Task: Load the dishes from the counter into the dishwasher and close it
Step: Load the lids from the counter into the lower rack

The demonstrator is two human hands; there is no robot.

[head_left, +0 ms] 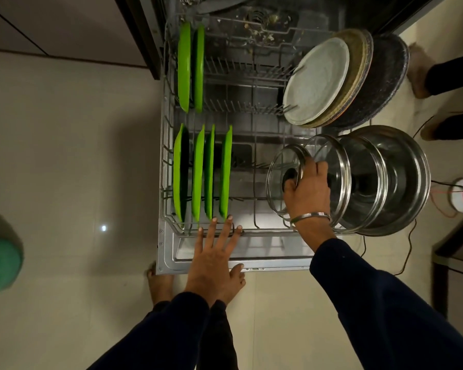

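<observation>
While a glass lid is gripped by the right hand beside other lids, the left hand is spread flat over the rack; green plates are racked nearby.

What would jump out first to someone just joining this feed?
The bright green plates standing on edge along the left of the pulled-out dishwasher rack. On the right, the right hand grips a glass lid beside more lids, while the left hand hovers open over the rack's front edge.
</observation>
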